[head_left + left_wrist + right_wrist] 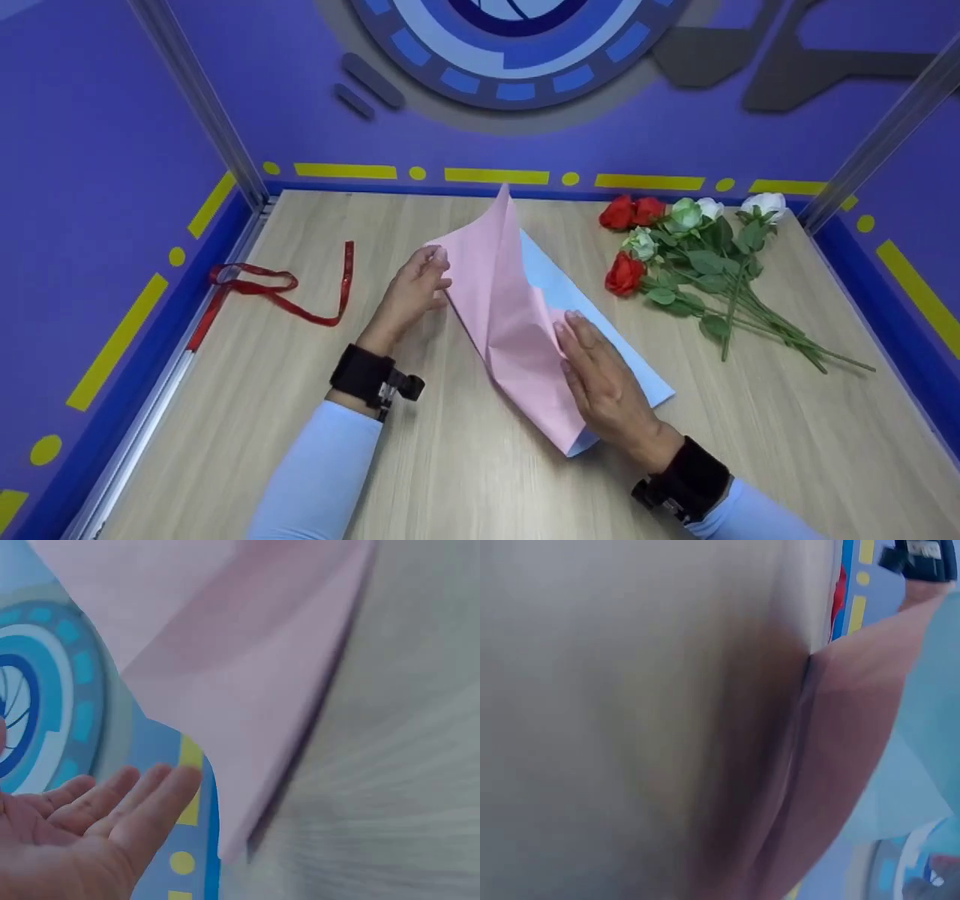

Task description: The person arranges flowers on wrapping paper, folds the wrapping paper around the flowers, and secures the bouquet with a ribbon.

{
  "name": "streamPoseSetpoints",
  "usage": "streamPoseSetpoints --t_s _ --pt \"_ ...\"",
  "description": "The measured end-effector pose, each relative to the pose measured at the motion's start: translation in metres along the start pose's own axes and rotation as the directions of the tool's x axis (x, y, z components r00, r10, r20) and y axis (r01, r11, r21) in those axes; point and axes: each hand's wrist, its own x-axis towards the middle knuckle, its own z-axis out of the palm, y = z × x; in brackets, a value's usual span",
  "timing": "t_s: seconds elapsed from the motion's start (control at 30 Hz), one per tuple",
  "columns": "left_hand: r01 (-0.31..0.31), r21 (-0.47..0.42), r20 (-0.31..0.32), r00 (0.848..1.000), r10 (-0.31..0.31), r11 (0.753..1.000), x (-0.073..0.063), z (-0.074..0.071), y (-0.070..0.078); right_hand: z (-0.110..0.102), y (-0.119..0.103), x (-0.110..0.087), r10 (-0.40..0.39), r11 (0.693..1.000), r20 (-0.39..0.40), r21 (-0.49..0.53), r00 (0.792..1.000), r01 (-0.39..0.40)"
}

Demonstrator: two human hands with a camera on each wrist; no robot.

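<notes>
A sheet of wrapping paper (517, 337), pink on one side and light blue on the other, lies folded over on the table with a peak standing up at its far end. At its left edge is my left hand (412, 292), fingers extended; in the left wrist view that hand (97, 832) shows loosely straight fingers beside the pink paper (255, 667). My right hand (607, 382) rests with straight fingers against the folded right part. The right wrist view shows the pink layer (855, 720) and the blue side (896, 787), but the right hand's fingers cannot be made out there.
On the wooden table (450, 480), a red ribbon (347, 285) lies looped at the left. Several artificial roses, among them a red rose (624, 274) and a white rose (765, 205), lie at the right with green stems (780, 330). Blue-purple walls (480, 135) enclose the back and sides.
</notes>
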Motion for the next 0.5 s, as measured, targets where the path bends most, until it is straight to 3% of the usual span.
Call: streamPoseSetpoints --t_s 0.13,0.23,0.4,0.5 --pt "0.063 -0.111 0.128 0.991 -0.048 0.992 -0.006 0.0 0.015 0.007 -0.013 0.004 -0.113 0.993 0.132 -0.014 0.985 0.116" --pt "0.086 -0.101 0.176 0.982 -0.067 0.991 -0.01 -0.001 0.022 0.012 -0.021 0.005 -0.171 0.985 0.26 0.023 0.95 0.171" --pt "0.09 -0.049 0.271 0.96 -0.074 0.995 -0.017 -0.004 0.031 0.014 -0.027 0.006 -0.193 0.981 0.433 0.093 0.881 0.169" --pt "0.083 -0.058 0.335 0.94 -0.059 0.995 -0.022 -0.007 0.038 0.013 -0.029 0.007 -0.18 0.984 0.477 0.102 0.86 0.149"
